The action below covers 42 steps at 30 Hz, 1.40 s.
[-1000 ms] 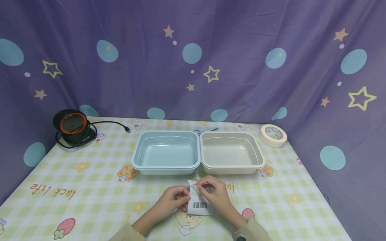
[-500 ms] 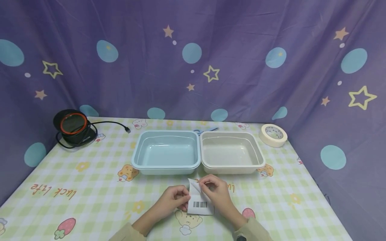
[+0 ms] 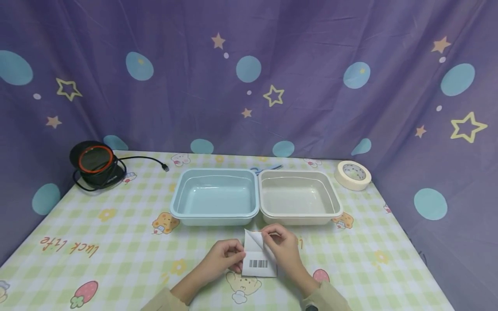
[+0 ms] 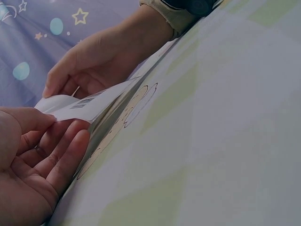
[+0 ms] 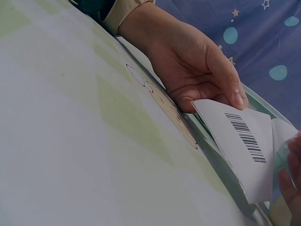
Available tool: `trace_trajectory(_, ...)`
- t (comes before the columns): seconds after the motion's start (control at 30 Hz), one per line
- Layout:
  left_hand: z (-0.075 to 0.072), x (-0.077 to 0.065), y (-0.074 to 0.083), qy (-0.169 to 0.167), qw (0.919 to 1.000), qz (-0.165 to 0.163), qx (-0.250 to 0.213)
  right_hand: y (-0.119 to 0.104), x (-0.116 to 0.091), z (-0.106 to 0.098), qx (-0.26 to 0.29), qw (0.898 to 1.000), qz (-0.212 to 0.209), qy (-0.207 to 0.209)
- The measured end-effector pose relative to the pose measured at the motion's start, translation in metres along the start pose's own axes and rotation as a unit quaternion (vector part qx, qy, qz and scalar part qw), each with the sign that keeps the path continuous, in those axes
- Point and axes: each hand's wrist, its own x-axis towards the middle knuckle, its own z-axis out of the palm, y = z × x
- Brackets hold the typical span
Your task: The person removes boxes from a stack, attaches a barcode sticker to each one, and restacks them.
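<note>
A white paper slip [image 3: 254, 271] printed with a barcode is held up in front of the two basins. My left hand [image 3: 223, 260] pinches its left edge between thumb and fingers, as the left wrist view also shows with thumb on top. At the slip's top, my right hand [image 3: 285, 248] pinches an edge of a flap that curls back. In the right wrist view the barcode face of the slip [image 5: 235, 150] is plain, with my left hand [image 5: 188, 61] gripping one side and right fingertips [image 5: 292, 165] at the frame's edge.
A blue basin [image 3: 214, 215] and a cream basin [image 3: 301, 214] stand side by side behind the hands. Scissors [image 3: 272, 167] lie partly behind them. A tape roll [image 3: 353, 175] sits back right, a black device with a USB cable [image 3: 95, 166] back left.
My right hand has drawn slightly right, pulling the flap at the top of the slip further back. The left hand has stayed at the left edge.
</note>
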Motion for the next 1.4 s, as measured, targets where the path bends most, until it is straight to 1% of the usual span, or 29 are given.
trace_trajectory(0.1, -0.0005, -0.0002, -0.0002, 0.001, 1.0, 0.0, -0.004, -0.0013, 0.0004, 0.0, 0.005, 1.0, 0.008, 0.013)
trace_trajectory(0.33, -0.0007, -0.0005, -0.0004, 0.001, 1.0, -0.006, -0.007, -0.0063, 0.0008, -0.0014, 0.012, 0.998, 0.046, 0.033)
trace_trajectory(0.43, -0.0005, -0.0005, -0.0004, 0.002, 0.9999, -0.007, -0.008, -0.0068, 0.001, -0.002, 0.008, 0.998, 0.051, 0.048)
trace_trajectory(0.57, -0.0005, -0.0004, -0.0001, 0.003, 0.9999, -0.006, -0.007, -0.0059, 0.0012, -0.0022, 0.019, 0.996, 0.054, 0.067)
trace_trajectory(0.97, -0.001, -0.0004, 0.0, 0.005, 1.0, -0.007, -0.005, -0.0048, 0.0014, -0.0046, 0.039, 0.994, 0.071, 0.069)
trace_trajectory(1.1, -0.001, -0.0005, -0.0011, 0.004, 0.9999, -0.008, -0.006, -0.006, 0.0007, -0.0058, 0.064, 0.994, 0.069, 0.061)
trace_trajectory(1.27, -0.0006, -0.0004, -0.0011, 0.005, 0.9999, -0.012, -0.009, -0.0088, -0.0007, -0.0066, 0.095, 0.993, 0.045, 0.05)
trace_trajectory(1.4, -0.0008, -0.0007, -0.0009, 0.005, 0.9999, -0.012, -0.01, -0.0095, -0.0014, -0.0066, 0.104, 0.993, 0.026, 0.054)
